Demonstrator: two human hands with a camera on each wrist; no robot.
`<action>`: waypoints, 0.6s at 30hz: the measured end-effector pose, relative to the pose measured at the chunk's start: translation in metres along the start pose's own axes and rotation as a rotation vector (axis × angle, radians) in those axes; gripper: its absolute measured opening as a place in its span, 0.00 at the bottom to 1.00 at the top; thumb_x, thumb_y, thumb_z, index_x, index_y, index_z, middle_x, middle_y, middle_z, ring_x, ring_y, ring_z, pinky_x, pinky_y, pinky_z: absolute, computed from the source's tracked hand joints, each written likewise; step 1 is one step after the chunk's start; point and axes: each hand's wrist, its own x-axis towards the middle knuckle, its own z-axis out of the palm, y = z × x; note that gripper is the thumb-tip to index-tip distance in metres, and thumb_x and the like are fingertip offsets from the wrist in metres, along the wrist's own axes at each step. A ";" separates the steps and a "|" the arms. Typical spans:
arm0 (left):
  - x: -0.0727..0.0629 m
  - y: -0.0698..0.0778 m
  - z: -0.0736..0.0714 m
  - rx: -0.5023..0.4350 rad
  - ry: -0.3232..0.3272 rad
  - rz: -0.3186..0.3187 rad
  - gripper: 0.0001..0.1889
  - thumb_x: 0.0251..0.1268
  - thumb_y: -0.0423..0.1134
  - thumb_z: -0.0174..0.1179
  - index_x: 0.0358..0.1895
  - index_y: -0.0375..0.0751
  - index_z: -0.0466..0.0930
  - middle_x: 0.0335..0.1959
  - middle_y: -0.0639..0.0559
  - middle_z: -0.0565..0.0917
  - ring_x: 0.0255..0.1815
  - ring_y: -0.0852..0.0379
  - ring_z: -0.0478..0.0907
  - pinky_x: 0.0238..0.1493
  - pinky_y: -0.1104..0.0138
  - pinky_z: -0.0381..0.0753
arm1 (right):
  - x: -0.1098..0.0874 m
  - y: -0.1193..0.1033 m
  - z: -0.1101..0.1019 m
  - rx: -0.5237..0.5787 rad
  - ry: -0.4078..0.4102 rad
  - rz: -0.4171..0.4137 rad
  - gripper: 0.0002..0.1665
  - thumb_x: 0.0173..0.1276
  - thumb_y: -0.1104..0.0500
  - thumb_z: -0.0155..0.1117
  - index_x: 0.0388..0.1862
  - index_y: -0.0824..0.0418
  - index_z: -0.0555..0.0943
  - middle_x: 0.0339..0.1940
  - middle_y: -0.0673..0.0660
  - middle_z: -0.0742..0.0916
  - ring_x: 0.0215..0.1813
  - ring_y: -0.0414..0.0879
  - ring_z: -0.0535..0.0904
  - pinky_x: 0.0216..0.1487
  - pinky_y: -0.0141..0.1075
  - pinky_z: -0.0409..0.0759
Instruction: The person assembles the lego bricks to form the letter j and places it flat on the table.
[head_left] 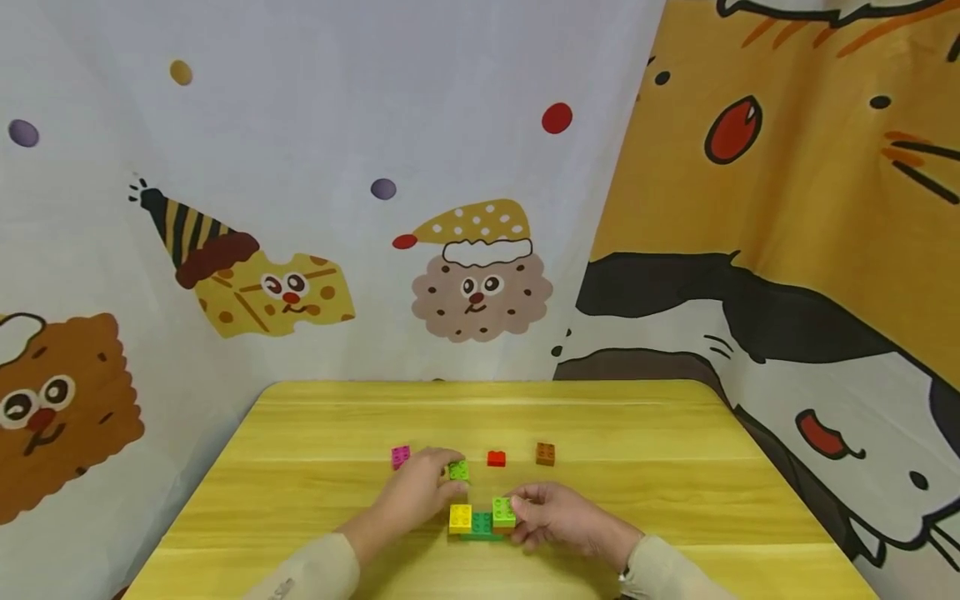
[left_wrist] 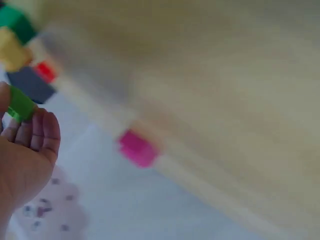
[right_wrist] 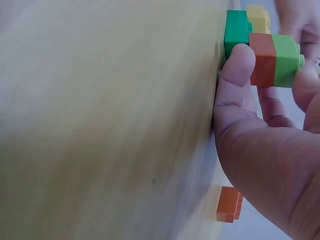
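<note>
My left hand (head_left: 417,492) pinches a light green brick (head_left: 459,471) between thumb and fingertips; the left wrist view also shows this green brick (left_wrist: 20,104) at the fingers. Just below it stands a small build: a long dark green brick (head_left: 482,524) at the bottom, a yellow brick (head_left: 461,518) on its left end. On its right end an orange-brown brick (right_wrist: 262,60) carries a lime green brick (head_left: 503,510). My right hand (head_left: 558,521) holds the build's right end, its fingers around the orange-brown and lime bricks. Part of the left hand's grip is hidden.
Behind the hands, a magenta brick (head_left: 401,457), a red brick (head_left: 496,458) and a brown brick (head_left: 545,453) lie spaced apart on the wooden table (head_left: 637,425). The left hand partly covers the magenta one. A cartoon-printed curtain (head_left: 315,125) hangs behind the table.
</note>
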 end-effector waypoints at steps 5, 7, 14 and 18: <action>0.000 0.035 -0.008 -0.055 -0.066 0.143 0.26 0.56 0.59 0.57 0.55 0.51 0.75 0.48 0.58 0.81 0.45 0.60 0.77 0.43 0.68 0.79 | 0.000 0.002 -0.004 0.026 0.007 0.006 0.30 0.72 0.41 0.40 0.56 0.62 0.72 0.45 0.66 0.82 0.42 0.51 0.81 0.42 0.43 0.81; -0.003 0.043 -0.005 -0.022 -0.081 0.193 0.25 0.56 0.59 0.57 0.54 0.51 0.75 0.46 0.59 0.81 0.44 0.61 0.77 0.42 0.71 0.79 | 0.001 0.002 -0.004 0.032 0.007 0.014 0.33 0.71 0.38 0.38 0.56 0.62 0.72 0.45 0.66 0.82 0.42 0.51 0.81 0.42 0.43 0.81; -0.007 0.050 0.007 0.038 -0.072 0.220 0.23 0.56 0.59 0.57 0.52 0.55 0.76 0.46 0.61 0.81 0.43 0.63 0.77 0.42 0.73 0.78 | 0.000 0.000 -0.002 0.045 -0.035 0.013 0.37 0.70 0.35 0.34 0.55 0.62 0.73 0.48 0.68 0.81 0.42 0.50 0.81 0.43 0.44 0.81; -0.007 0.054 0.008 0.056 -0.053 0.238 0.21 0.55 0.59 0.57 0.51 0.56 0.76 0.46 0.62 0.81 0.47 0.63 0.76 0.48 0.69 0.78 | 0.000 -0.001 -0.003 0.042 -0.056 0.007 0.37 0.71 0.36 0.32 0.55 0.63 0.73 0.48 0.68 0.81 0.42 0.50 0.81 0.43 0.44 0.81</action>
